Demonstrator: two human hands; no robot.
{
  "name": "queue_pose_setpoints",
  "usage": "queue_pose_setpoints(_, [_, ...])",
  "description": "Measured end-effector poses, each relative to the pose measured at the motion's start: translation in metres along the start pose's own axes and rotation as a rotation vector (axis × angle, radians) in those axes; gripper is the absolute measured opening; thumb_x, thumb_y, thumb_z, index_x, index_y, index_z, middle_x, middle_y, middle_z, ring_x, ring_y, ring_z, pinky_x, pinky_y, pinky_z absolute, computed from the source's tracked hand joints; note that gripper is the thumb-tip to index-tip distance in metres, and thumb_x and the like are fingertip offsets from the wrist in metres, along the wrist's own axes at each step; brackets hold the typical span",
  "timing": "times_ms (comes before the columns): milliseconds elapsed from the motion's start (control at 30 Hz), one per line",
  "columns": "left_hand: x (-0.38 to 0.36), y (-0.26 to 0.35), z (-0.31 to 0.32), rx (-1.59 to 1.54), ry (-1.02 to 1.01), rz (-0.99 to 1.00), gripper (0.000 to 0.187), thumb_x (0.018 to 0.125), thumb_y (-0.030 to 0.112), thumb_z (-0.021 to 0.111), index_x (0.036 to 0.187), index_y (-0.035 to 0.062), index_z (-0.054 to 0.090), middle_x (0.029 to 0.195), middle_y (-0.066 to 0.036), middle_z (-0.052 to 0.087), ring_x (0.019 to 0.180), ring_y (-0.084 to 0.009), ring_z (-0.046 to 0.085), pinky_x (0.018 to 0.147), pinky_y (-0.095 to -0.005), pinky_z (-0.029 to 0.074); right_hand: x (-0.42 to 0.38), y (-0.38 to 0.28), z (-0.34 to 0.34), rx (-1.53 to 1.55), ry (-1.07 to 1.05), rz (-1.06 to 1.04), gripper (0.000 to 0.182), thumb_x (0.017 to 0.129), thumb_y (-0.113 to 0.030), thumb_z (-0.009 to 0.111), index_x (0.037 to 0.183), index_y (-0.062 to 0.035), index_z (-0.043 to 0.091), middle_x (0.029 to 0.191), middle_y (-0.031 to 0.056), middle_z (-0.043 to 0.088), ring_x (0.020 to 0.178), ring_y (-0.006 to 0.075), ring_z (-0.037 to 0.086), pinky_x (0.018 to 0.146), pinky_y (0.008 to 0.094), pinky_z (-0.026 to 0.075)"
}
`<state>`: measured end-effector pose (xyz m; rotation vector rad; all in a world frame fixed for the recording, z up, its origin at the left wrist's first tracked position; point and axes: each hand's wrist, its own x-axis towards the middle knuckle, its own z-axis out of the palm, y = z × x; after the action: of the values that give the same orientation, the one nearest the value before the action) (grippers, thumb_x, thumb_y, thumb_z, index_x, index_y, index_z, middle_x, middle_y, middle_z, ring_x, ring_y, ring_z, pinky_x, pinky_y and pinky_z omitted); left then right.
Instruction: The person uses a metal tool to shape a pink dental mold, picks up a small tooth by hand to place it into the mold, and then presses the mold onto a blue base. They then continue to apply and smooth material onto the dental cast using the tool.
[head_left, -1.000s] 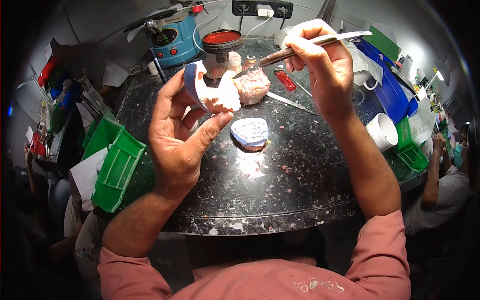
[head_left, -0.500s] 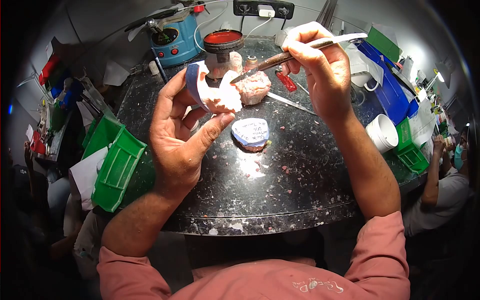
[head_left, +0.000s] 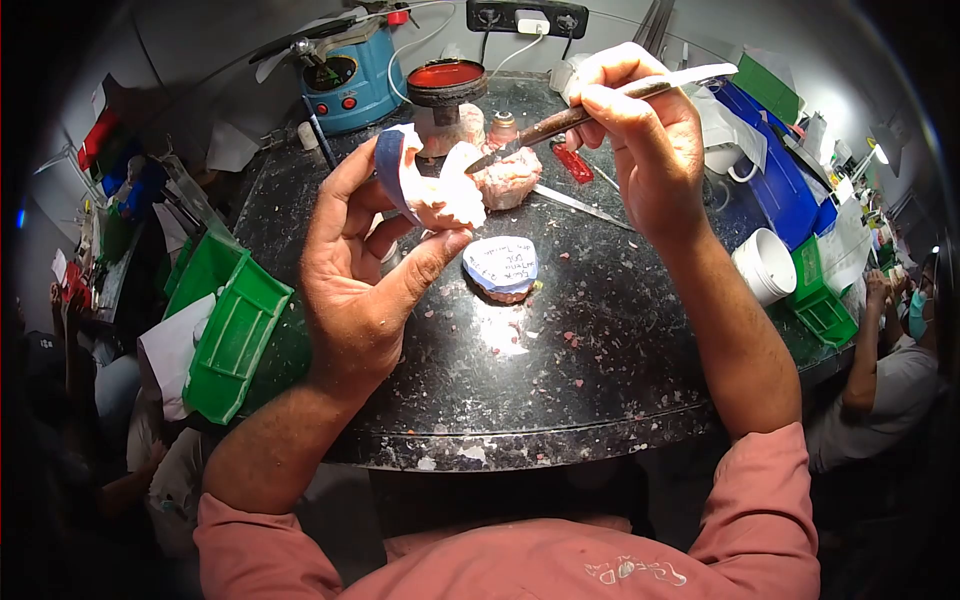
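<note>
My left hand (head_left: 350,290) is raised above the bench, its thumb and fingers closed around a pale plaster dental cast (head_left: 450,200) with a blue band on its outer side. In my right hand (head_left: 650,135) is a wax knife (head_left: 550,125) with a dark handle, gripped like a pen. Its tip meets the cast, or comes very close to it, on the upper right side. On the bench below lies another cast (head_left: 502,262) with handwriting on its blue face. Behind the knife tip stands a rough pinkish cast (head_left: 510,180).
A dark round pan with red contents (head_left: 446,82) and a blue appliance (head_left: 352,85) stand at the back. Green bins (head_left: 232,340) flank the speckled black bench (head_left: 600,370). A white cup (head_left: 765,265) lies tipped at right. Other people sit at both sides.
The cast in my left hand has shifted and turned very slightly to the right. The knife stays almost in place at its edge.
</note>
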<state>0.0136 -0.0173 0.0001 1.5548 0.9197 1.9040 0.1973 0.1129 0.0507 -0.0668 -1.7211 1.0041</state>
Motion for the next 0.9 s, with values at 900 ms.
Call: queue_pose_setpoints(900, [0.006, 0.005, -0.001, -0.226, 0.015, -0.275, 0.055, 0.089, 0.008, 0.058, 0.135, -0.0053, 0.031, 0.117, -0.015, 0.056, 0.112, -0.0218, 0.058, 0.104, -0.0348, 0.044, -0.051, 0.049, -0.082, -0.578, 0.140, 0.475, 0.033, 0.096, -0.036, 0.052, 0.081, -0.0075, 0.053, 0.061, -0.0060, 0.042, 0.053, 0.0057, 0.040, 0.049, 0.0249, 0.035])
